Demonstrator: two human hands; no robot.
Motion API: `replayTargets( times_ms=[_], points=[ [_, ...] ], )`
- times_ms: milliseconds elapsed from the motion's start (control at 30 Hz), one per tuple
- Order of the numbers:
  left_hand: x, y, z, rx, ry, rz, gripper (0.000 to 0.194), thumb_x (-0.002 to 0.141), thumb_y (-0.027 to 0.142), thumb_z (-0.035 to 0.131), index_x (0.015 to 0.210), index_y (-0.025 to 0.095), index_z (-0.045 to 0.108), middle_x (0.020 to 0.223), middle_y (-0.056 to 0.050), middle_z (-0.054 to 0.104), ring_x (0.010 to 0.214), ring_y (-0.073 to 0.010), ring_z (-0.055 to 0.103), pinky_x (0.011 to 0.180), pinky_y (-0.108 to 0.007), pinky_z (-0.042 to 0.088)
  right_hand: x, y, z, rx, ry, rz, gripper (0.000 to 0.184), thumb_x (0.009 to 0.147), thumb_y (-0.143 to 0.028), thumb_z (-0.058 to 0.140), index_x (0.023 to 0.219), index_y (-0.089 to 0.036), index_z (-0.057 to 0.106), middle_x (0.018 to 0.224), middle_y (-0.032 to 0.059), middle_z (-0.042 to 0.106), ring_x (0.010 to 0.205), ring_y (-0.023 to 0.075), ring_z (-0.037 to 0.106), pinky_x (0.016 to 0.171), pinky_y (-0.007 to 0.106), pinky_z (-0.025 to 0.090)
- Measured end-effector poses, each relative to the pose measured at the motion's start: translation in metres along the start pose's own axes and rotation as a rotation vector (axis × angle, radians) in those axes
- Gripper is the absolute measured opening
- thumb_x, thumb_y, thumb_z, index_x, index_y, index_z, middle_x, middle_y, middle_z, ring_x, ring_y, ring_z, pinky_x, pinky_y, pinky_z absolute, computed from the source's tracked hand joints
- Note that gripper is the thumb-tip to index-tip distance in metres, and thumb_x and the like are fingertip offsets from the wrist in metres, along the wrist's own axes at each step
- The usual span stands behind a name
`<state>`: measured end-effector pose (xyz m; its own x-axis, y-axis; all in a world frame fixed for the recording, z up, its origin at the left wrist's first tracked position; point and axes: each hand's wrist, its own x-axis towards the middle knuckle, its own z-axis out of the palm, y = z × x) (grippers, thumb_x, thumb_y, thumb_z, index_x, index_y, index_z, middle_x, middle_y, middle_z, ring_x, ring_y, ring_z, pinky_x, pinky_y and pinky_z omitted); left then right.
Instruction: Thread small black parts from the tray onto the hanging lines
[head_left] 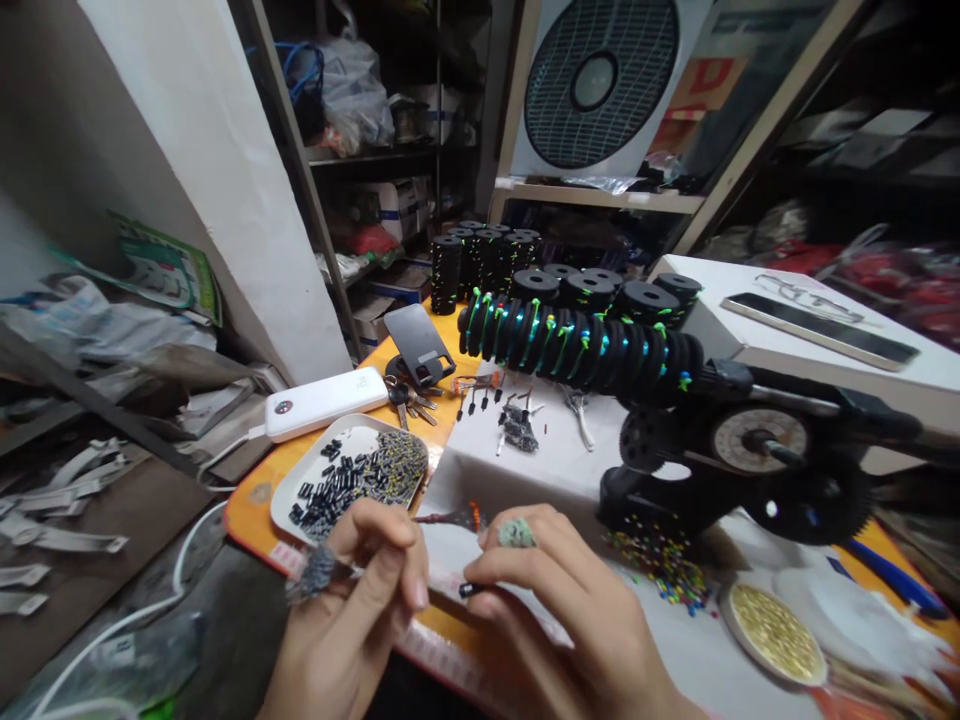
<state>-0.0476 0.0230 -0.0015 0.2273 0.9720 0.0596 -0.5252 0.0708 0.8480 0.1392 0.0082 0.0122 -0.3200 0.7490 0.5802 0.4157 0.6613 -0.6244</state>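
The right hand (570,590), low and right of centre in the frame, pinched a small black tube (466,590) between thumb and forefinger, one pale end sticking out, probably so that end could be reached. The left hand (364,590), just left of it, had its fingers bent in toward the thumb; whether they held anything I could not tell. A green wrap (516,533) circled a right finger and a grey one (319,570) the left hand, likely to spare the skin.

At left of centre, a white tray (304,462) sat on the orange worktop (251,515) near the left hand, seemingly for easy picking. It kept glossy black tubes (337,485) on one side and thin greyish, yellow-flecked pieces (397,465) on the other.

Above the right hand, a geared stand (757,440) held a ribbed, matte black roll (577,345) near-horizontal, bound with bright green cord. At lower right, a shallow round dish (729,610) contained tiny gold-coloured grains (772,625), beside loose multicoloured beads (667,565).
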Motion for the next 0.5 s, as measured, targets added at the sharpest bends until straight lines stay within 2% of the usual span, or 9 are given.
replayTargets(
  times_ms=[67, 133, 267, 300, 400, 500],
  points=[
    [0.001, -0.001, -0.006, 0.153, 0.006, 0.079, 0.009, 0.093, 0.026, 0.066, 0.087, 0.028, 0.072, 0.083, 0.002, 0.061, 0.073, -0.0095, 0.055, 0.069, -0.015, 0.047, 0.002, -0.002, -0.002, 0.076, 0.029, 0.121, 0.011, 0.095, -0.013, 0.056, 0.1, -0.02, 0.062, 0.088, 0.0053, 0.063, 0.084, 0.0188, 0.059, 0.074, 0.03, 0.048],
    [0.001, -0.003, -0.004, 0.279, 0.019, 0.156, 0.007, 0.085, 0.024, 0.075, 0.088, 0.031, 0.075, 0.095, 0.001, 0.059, 0.075, -0.009, 0.056, 0.071, -0.014, 0.048, 0.004, -0.005, -0.004, 0.173, 0.068, 0.254, 0.008, 0.096, -0.019, 0.056, 0.094, -0.022, 0.063, 0.087, 0.0023, 0.065, 0.082, 0.0165, 0.062, 0.073, 0.028, 0.047],
    [0.003, -0.004, 0.017, 0.31, 0.067, 0.15, 0.04, 0.067, 0.036, 0.09, 0.105, 0.038, 0.077, 0.104, 0.001, 0.056, 0.066, -0.0078, 0.052, 0.065, -0.017, 0.05, 0.011, -0.011, -0.007, 0.398, 0.073, 0.462, 0.013, 0.094, -0.033, 0.062, 0.087, -0.023, 0.066, 0.088, -0.0001, 0.069, 0.087, 0.0153, 0.065, 0.08, 0.026, 0.049],
    [0.004, -0.003, 0.023, 0.325, 0.055, 0.157, 0.037, 0.067, 0.039, 0.089, 0.103, 0.037, 0.078, 0.102, 0.0, 0.056, 0.069, -0.0093, 0.054, 0.065, -0.017, 0.051, 0.012, -0.013, -0.007, 0.463, 0.06, 0.507, 0.016, 0.093, -0.037, 0.064, 0.087, -0.023, 0.067, 0.089, 0.0004, 0.069, 0.088, 0.0159, 0.066, 0.08, 0.026, 0.05],
    [0.01, 0.0, 0.028, 0.429, -0.08, 0.281, 0.005, 0.078, 0.038, 0.08, 0.08, 0.034, 0.079, 0.089, 0.001, 0.057, 0.079, -0.0124, 0.061, 0.066, -0.015, 0.052, 0.015, -0.021, -0.005, 0.589, 0.039, 0.563, 0.028, 0.091, -0.048, 0.064, 0.088, -0.02, 0.068, 0.089, 0.0032, 0.072, 0.087, 0.0184, 0.069, 0.077, 0.029, 0.053],
    [0.016, -0.007, 0.016, 0.507, -0.156, 0.363, 0.009, 0.082, 0.028, 0.077, 0.075, 0.032, 0.074, 0.091, 0.002, 0.061, 0.083, -0.0127, 0.065, 0.069, -0.014, 0.055, 0.009, -0.029, -0.004, 0.522, 0.091, 0.532, 0.03, 0.091, -0.048, 0.063, 0.089, -0.019, 0.072, 0.089, 0.0047, 0.073, 0.087, 0.0197, 0.069, 0.084, 0.034, 0.053]
  ],
)
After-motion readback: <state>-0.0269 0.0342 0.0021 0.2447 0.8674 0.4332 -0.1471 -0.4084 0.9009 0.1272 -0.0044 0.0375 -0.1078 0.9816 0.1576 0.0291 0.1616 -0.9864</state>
